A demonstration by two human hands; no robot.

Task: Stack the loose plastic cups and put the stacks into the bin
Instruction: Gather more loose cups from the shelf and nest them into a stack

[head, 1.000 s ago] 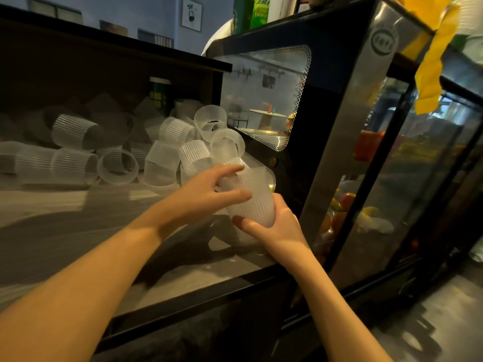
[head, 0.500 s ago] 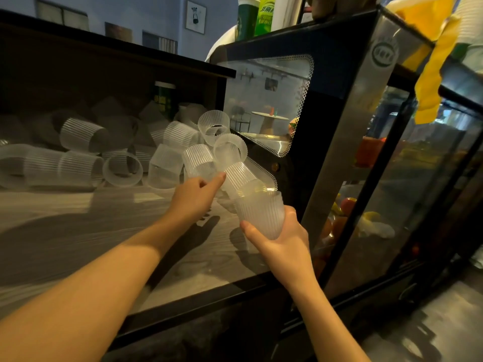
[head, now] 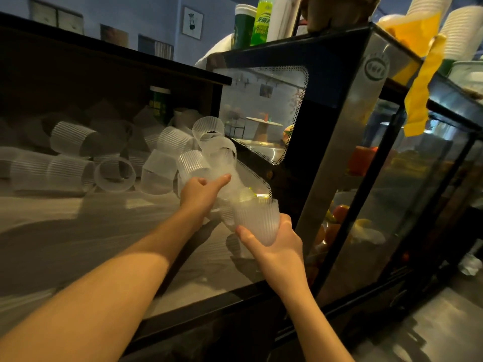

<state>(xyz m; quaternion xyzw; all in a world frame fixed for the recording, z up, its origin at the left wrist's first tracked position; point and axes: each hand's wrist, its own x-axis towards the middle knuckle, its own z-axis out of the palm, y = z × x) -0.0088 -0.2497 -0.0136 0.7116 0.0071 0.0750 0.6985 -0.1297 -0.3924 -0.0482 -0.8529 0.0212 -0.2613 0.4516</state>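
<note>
Left hand (head: 201, 190) now among loose cups (head: 180, 158) (right hand's (head: 277, 246) grip: ribbed cup (head: 257, 220)).

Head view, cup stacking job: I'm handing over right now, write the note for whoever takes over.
Right hand: grips the held stack of ribbed cups, upright, above the counter.
Left hand: reaching into the loose cups piled near the display case, fingers curled on one cup; grip not clearly seen.
Done: a short stack started in hand.
Left: many cups lie scattered on their sides along the counter's back. Nest them, then bin the stacks. No bin in view.
</note>
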